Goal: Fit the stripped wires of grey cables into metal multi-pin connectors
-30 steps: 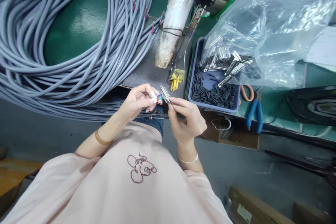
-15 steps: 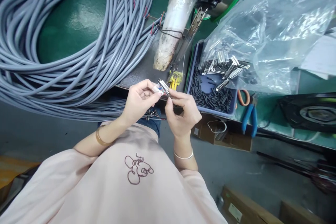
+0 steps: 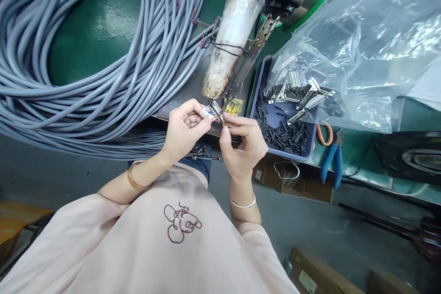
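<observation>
A metal multi-pin D-sub connector (image 3: 215, 107) is held between my hands at the table's front edge. My left hand (image 3: 188, 129) is closed in a pinch at its left side, on the thin coloured wires (image 3: 212, 116) that meet its pins. With thumb and forefinger, my right hand (image 3: 245, 146) grips the connector's lower right end. The soldering iron (image 3: 253, 48) slants down from above, its tip right by the connector; whether they touch I cannot tell. Fingers hide part of the wires.
Grey cables (image 3: 113, 101) with stripped ends cover the left. A wrapped white roll (image 3: 230, 32) stands beside the iron. At right are a blue bin (image 3: 305, 154) of black tubes, connectors in a plastic bag (image 3: 347, 50), blue-handled pliers (image 3: 331, 161) and a black fan-like device (image 3: 409, 154).
The view has shifted slightly, so the bench items sit further right and lower. The connector is now nearer the iron's tip, and my hands keep their grips.
</observation>
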A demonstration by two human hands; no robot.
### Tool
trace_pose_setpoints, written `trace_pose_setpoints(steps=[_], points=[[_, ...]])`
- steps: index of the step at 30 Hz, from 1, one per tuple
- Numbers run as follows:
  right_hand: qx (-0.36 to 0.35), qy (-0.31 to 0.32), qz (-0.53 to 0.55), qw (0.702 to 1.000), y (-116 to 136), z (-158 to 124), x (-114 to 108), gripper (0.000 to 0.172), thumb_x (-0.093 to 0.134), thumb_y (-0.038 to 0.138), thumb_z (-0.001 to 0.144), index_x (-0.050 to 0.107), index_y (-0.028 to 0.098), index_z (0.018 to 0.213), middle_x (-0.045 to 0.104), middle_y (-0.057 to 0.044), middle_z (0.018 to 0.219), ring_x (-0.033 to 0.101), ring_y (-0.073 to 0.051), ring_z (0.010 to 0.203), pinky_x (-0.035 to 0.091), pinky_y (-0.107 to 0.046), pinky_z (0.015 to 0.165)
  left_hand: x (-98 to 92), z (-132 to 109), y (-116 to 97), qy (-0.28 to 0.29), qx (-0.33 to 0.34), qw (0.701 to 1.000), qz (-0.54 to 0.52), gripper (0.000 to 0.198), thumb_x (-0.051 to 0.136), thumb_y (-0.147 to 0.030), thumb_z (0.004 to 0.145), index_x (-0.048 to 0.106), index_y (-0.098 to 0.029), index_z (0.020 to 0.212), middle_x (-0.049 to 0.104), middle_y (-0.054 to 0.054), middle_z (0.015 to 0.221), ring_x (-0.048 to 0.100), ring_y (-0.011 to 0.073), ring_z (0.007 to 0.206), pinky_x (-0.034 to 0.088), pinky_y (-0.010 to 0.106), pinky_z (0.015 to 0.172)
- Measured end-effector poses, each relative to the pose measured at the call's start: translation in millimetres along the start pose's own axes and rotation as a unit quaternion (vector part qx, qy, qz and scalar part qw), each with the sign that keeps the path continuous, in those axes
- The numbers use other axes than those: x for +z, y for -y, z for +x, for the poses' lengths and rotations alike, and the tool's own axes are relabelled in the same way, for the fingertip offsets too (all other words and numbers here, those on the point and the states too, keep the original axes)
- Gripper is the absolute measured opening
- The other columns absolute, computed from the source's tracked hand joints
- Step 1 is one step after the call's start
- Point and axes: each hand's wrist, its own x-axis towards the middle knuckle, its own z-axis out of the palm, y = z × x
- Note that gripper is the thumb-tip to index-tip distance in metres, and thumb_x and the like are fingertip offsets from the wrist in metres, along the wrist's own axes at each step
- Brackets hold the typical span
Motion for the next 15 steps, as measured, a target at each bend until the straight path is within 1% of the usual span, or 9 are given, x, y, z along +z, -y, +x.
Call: trace_pose_setpoints(steps=[6,9,15], points=[[-0.011,-0.002,-0.005,1.0,-2.2,1.5,0.5,0.017,0.066,0.009,0.088,0.057,0.024,0.085,0.078,-0.002,0.1,0.076,-0.016,0.089,0.063,-0.03,0.076,1.5,1.1,1.4,-0.014,0.009,1.0,0.02,0.023,0.077,-0.013,0.07,0.055,-0.016,0.07,0.063,-0.004,0.072,0.047,-0.0001,0.048,0.041,0.012,0.048],[-0.016,-0.001,-0.01,1.0,-1.5,4.6,0.3,0.017,0.066,0.01,0.088,0.057,0.024,0.084,0.078,-0.002,0.099,0.076,-0.016,0.088,0.063,-0.03,0.074,2.0,1.5,-0.7,-0.01,0.008,0.999,0.03,0.021,0.076,-0.012,0.071,0.055,-0.016,0.07,0.062,-0.005,0.071,0.048,0.0002,0.049,0.041,0.012,0.048],[-0.029,-0.009,-0.034,0.999,2.5,9.4,-0.7,0.018,0.071,0.01,0.087,0.059,0.023,0.085,0.079,-0.001,0.098,0.076,-0.016,0.089,0.063,-0.03,0.076,3.0,1.5,-6.6,-0.002,0.028,0.999,0.034,0.018,0.074,-0.013,0.072,0.056,-0.016,0.07,0.06,-0.005,0.069,0.048,0.0007,0.05,0.042,0.013,0.049]])
